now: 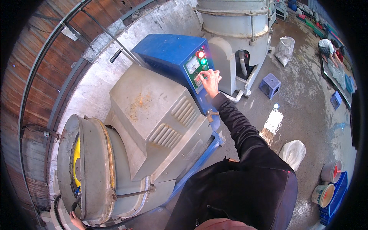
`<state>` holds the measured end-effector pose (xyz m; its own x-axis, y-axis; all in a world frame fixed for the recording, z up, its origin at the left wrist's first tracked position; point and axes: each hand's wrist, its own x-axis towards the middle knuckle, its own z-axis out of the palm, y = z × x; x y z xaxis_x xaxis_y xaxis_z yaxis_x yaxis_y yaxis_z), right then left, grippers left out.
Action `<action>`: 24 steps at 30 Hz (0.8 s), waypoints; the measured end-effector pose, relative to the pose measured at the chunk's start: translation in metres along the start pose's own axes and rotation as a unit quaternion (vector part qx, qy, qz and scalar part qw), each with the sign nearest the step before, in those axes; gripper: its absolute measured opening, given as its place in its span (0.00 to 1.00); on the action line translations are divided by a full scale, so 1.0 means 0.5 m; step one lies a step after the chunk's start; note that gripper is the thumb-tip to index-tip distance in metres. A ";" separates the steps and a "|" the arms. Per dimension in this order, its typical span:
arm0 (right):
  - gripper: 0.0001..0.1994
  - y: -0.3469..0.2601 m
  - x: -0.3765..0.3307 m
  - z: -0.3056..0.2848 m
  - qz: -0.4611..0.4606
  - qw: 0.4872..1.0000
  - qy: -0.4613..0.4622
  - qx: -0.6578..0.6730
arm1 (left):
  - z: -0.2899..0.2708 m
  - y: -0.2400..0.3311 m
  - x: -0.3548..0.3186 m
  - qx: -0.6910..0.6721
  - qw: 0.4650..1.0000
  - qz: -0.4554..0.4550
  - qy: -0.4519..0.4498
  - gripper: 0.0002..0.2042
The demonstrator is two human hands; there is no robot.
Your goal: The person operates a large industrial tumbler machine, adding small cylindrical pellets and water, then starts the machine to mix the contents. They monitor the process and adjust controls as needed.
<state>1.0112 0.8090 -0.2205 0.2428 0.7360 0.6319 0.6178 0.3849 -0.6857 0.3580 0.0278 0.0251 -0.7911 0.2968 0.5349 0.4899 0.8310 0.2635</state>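
My right hand (210, 81) reaches to the green-faced control panel (193, 64) on a blue cabinet (168, 46). Its fingers are pinched at a small control knob, mostly hidden behind the fingertips. Above them on the panel are a meter, a lit red lamp (200, 54) and a lit green lamp (203, 61). Low at the left, my left hand (78, 221) is closed around a black handle (75, 203) with a blue end, at the mouth of a round metal drum (92, 168). Something yellow (77, 161) shows inside that opening. The left fingers are partly cut off.
A grey vented metal housing (153, 107) stands between my hands. Beyond the panel rises a large cylindrical machine (234, 23). On the wet floor are a blue stool (270, 85), a white sack (293, 153) and buckets (322, 194). Another person (327, 48) crouches at the far right.
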 end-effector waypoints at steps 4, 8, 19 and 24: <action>0.08 -0.002 -0.004 0.006 0.000 1.000 0.004 0.005 | 0.002 0.001 0.001 -0.001 1.000 0.014 0.013 0.21; 0.08 -0.002 -0.005 0.010 -0.002 1.000 0.002 0.003 | 0.003 0.002 0.001 0.012 1.000 0.013 0.017 0.21; 0.08 0.006 0.002 0.023 -0.001 1.000 0.003 -0.010 | 0.010 -0.019 0.013 -0.012 0.999 0.026 0.015 0.20; 0.08 0.011 0.001 0.026 -0.011 1.000 -0.006 -0.007 | 0.006 -0.015 0.008 0.013 1.000 0.003 0.004 0.20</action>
<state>1.0051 0.8189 -0.2287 0.2199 0.7335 0.6431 0.6339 0.3936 -0.6658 0.3502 0.0242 0.0232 -0.7847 0.2979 0.5436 0.4850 0.8412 0.2392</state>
